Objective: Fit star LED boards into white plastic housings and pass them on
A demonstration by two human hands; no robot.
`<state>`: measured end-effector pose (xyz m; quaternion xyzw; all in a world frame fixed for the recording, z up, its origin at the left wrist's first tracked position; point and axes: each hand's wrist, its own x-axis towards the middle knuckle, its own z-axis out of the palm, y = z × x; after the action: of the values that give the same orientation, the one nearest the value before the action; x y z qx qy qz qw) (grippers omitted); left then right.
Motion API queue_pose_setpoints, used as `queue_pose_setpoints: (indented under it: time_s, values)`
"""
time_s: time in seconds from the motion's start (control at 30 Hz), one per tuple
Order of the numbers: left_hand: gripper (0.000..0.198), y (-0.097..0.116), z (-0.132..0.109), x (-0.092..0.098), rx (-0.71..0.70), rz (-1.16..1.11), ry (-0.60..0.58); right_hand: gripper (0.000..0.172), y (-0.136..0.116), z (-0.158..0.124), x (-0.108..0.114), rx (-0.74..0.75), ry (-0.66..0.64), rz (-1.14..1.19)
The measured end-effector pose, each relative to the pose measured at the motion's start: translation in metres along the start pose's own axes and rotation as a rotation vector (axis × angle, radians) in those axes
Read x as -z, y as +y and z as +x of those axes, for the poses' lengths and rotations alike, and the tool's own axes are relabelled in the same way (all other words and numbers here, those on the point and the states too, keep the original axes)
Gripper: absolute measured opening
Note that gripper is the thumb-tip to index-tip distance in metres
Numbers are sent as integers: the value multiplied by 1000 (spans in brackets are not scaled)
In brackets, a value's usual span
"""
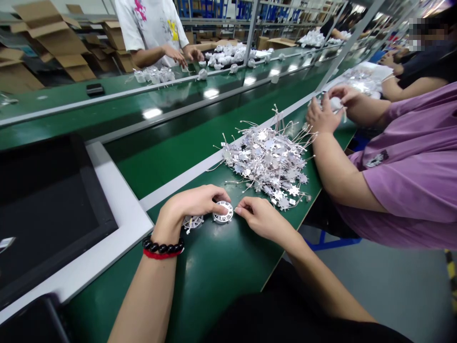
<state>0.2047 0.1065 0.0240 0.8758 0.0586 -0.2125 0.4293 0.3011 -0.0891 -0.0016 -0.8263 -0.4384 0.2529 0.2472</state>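
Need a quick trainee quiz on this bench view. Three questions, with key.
1. Multiple choice: which wrist wears the black beaded bracelet? A) left B) right C) both
2. True or false: the right hand is gripping the heap of wired star-shaped metal pieces.
3. Short answer: on the green bench, what lies just beyond the left hand's white slotted ring, on the ring's left?

Key:
1. A
2. False
3. A second round part with wires
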Motion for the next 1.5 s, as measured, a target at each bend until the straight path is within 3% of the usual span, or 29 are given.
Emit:
queue_pose_setpoints:
  time_s: [0.13,0.23,0.3,0.4,0.47,0.57,0.63,0.7,0.77,0.83,1.07,1.27,1.5]
  values:
    - [42,1,-8,6,6,-14,19,16,-1,-3,2,29,45,-59]
    - [48,-1,-28,19,36,-33,123,14,-7,-7,5,76,161,-104]
    - [50,-5,-43,27,68,-36,237,27,-12,-7,4,219,185,-160]
    - [50,-10,-62,35,123,-36,362,42,-21,2,-2,503,46,-296]
    - [50,-14,-70,37,146,-35,395,42,-28,12,-9,547,21,-351]
    - [49,-21,-73,38,148,-33,418,48,-43,23,-17,529,136,-362]
    - [46,-26,-71,37,144,-32,419,50,-53,24,-22,647,128,-326]
    - [43,-31,-68,36,143,-35,402,44,-62,22,-26,798,65,-277]
    - [38,-33,-65,36,140,-40,374,25,-65,20,-29,843,43,-239]
    - [35,-34,-62,35,133,-44,342,13,-63,22,-31,790,84,-217]
    - [34,-23,-40,24,60,-79,180,20,-36,32,-14,501,256,-148]
    - [40,-14,-19,11,27,-68,92,18,-27,24,-3,368,229,-77]
    - [39,-16,-17,12,65,-57,77,22,-6,12,4,192,134,-100]
